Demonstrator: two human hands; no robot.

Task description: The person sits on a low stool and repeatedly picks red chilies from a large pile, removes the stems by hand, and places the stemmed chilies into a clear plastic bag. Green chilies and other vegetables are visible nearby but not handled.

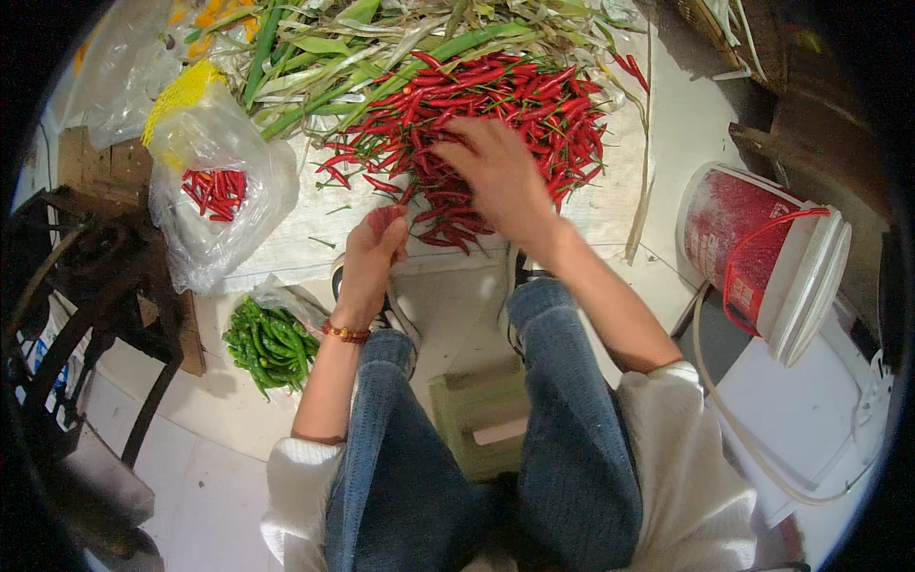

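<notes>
A heap of red chili peppers [565, 121] with green stems lies on a white woven sheet [622, 207]. Over the heap's front left part, my right hand [486, 157] is blurred, fingers curled down among the peppers; whether it grips one cannot be told. My left hand [379, 232] is just left of the heap, its fingers closed around a red chili pepper [406, 196] whose end shows above them. To the left, an open clear plastic bag [264, 193] holds red peppers without visible stems [214, 191]. Green chili peppers [271, 343] lie on another plastic bag beside my left forearm.
Long green and dried leaves [314, 64] lie behind the heap. A red and white plastic bucket [750, 250] with a lid stands at the right. Dark metal framework [93, 286] and cardboard [100, 168] are at the left. A green stool [479, 415] shows between my knees.
</notes>
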